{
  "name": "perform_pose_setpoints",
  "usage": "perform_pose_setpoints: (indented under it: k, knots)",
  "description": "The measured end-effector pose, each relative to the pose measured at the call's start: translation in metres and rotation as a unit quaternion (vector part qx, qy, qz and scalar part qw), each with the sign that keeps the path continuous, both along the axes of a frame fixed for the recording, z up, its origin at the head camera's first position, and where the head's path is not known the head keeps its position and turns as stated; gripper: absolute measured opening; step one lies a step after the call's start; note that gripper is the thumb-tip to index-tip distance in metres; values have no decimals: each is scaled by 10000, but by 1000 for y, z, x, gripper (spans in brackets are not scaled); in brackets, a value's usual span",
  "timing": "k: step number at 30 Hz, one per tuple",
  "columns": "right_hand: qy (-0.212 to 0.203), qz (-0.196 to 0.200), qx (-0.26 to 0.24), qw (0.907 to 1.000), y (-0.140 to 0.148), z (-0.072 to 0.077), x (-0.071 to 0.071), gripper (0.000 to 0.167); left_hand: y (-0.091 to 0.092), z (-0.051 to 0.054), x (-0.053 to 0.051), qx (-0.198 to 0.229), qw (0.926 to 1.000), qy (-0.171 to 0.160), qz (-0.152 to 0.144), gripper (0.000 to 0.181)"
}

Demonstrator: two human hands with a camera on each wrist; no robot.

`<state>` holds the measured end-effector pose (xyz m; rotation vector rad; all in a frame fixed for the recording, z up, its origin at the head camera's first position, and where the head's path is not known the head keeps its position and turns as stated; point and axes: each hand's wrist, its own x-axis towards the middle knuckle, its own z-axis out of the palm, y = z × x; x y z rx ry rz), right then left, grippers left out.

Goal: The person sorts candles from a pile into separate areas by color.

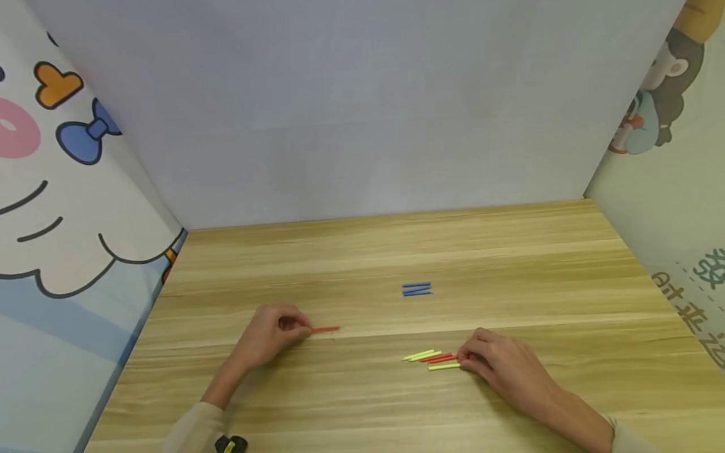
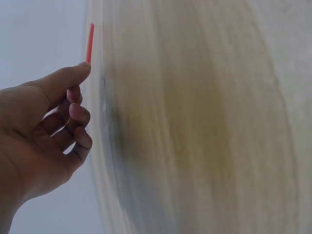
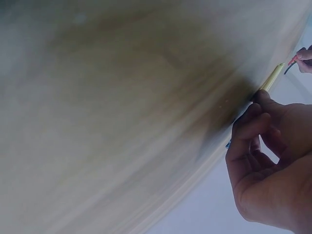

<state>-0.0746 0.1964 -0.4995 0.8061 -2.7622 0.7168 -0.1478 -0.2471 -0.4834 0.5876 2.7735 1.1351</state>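
Pinching a red stick [image 1: 325,328] in the left grip [image 1: 267,335]!
Clamping a yellow stick [image 1: 443,367] in the right grip [image 1: 504,367], beside a red-and-yellow cluster [image 1: 435,358].

Slim red stick [image 1: 325,328], pinched at one end; yellow and red sticks [image 1: 442,359] bunched rightward.

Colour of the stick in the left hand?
Red. The stick pinched by the left hand shows best in the left wrist view.
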Motion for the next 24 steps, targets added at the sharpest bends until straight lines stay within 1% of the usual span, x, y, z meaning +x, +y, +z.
perform_pose_setpoints:
  k: [6,11,16,24]
  knots:
    - [-80,-36,60,9999,-1,1,1,10,-7,3,1,5,10000,15,74,8]
    - [-140,-62,89,9998,-1,2,1,8,-11,1,1,18,9999,62,111,7]
    - [-165,-72,76,9998,-1,3,2,12,-11,-1,0,40,9997,95,219,7]
    - [-74,-13,55,10000,-1,2,2,8,-9,-4,-2,-21,9987,274,439,5]
